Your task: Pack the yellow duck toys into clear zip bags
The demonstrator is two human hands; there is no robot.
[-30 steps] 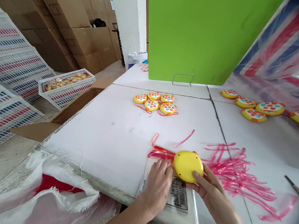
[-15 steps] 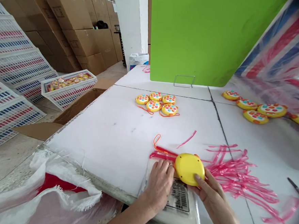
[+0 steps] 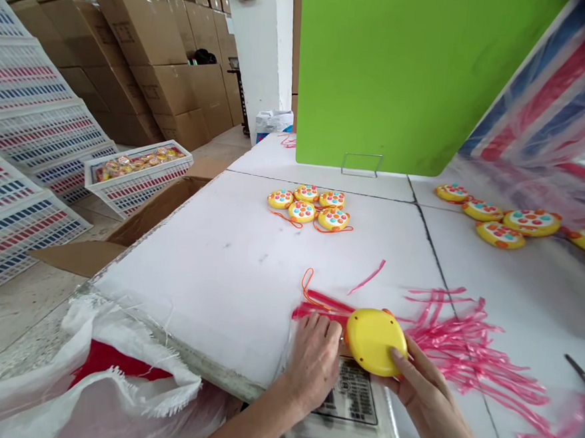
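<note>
My right hand (image 3: 423, 388) grips a yellow oval toy (image 3: 373, 338) at its right side, thumb on top. The toy's plain back, with small dark holes, faces up. My left hand (image 3: 314, 360) is closed at the toy's left edge; its curled fingertips are hidden, so what they pinch does not show. Beneath both hands lies a stack of clear plastic bags (image 3: 383, 425) with black print. Just beyond my left fingers are red-pink plastic strips (image 3: 324, 302) and an orange cord loop (image 3: 308, 280).
Several yellow toys with coloured buttons (image 3: 303, 212) lie mid-table, more (image 3: 531, 222) at the right. Loose pink strips (image 3: 478, 352) spread right of my hand, near a dark pointed tool (image 3: 582, 373). A green board (image 3: 412, 80) stands behind. White baskets (image 3: 29, 120) and cartons (image 3: 140, 28) are at left.
The toy and my right hand have shifted slightly right and down in view, partly because the whole view has moved. My left hand keeps nearly the same pose.
</note>
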